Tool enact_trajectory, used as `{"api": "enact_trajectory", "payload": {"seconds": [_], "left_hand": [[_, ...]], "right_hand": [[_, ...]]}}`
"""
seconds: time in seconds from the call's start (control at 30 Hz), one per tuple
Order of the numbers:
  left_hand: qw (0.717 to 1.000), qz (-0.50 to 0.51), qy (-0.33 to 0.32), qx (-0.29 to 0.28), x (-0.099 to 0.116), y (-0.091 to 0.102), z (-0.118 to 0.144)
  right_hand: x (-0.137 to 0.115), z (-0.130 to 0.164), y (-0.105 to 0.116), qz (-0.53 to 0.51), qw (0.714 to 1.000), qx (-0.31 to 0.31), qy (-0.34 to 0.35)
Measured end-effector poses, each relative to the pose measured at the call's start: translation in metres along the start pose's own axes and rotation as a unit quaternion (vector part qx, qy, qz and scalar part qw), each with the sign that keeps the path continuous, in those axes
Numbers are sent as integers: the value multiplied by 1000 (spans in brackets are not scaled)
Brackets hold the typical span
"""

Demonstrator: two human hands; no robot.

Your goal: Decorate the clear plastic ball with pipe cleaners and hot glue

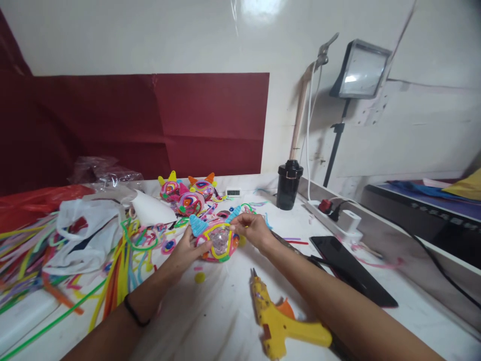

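Fingertips vanish behind the pipe-cleaner ball (217,241) at mid-frame, so the exact grip is hard to read. Left hand (187,250) cups its left side, right hand (252,228) pinches its upper right edge; glue gun (280,323) lies below, apart.

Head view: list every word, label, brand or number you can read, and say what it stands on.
No text can be read.
Small white digital display behind the ornaments: digits too small and blurred.
Yellow glue gun: no legible marking.
Black phone: screen dark.
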State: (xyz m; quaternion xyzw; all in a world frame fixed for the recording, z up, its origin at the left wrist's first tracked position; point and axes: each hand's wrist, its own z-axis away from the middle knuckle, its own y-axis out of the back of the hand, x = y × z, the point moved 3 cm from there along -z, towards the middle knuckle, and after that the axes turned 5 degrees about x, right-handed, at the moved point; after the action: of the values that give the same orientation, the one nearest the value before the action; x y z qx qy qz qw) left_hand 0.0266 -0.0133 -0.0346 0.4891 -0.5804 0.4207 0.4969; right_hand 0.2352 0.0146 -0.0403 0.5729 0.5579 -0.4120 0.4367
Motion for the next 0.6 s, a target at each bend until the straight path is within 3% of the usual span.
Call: {"api": "enact_trajectory", "payload": {"seconds": [0.33, 0.6], "left_hand": [[1000, 9, 8, 4, -5, 1, -1], [1000, 5, 4, 4, -4, 1, -1]], "right_hand": [[-17, 7, 3, 116, 984, 30, 133], [-35, 18, 0, 212, 944, -12, 252]]}}
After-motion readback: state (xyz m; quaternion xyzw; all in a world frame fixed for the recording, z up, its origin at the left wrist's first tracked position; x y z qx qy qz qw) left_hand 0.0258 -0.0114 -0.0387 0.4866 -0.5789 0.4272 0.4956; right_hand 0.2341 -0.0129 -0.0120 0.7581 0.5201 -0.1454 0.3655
